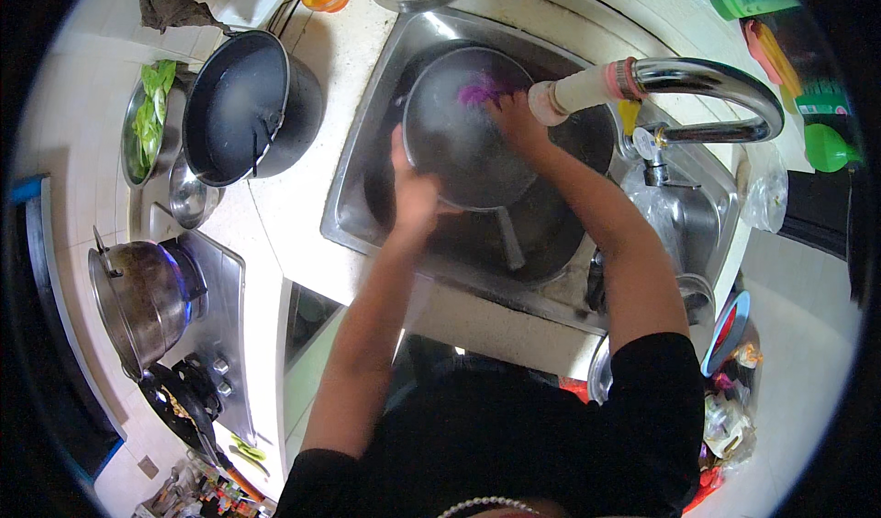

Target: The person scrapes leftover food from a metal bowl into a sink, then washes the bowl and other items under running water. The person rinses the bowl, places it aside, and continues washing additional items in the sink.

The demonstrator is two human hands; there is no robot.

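Observation:
A round grey vessel or lid (475,153) with a pale rim is tilted over the sink; the picture does not settle which it is. A strip-like handle (511,239) extends from its lower edge. My left hand (415,201) grips its left rim, the thumb along the edge. My right hand (516,122) presses a purple scrubber (482,91) against its surface. Beneath it, a large dark pan or basin (482,246) fills much of the stainless steel sink (358,194). The faucet's white outlet (578,98) hangs just above my right wrist.
Left of the sink stands a deep dark pot (237,105), beside a bowl of leafy greens (151,126). A metal pot (141,304) sits over a blue flame on the gas stove (220,298), near a frying pan (179,408). The curved chrome faucet (729,81) arches on the right.

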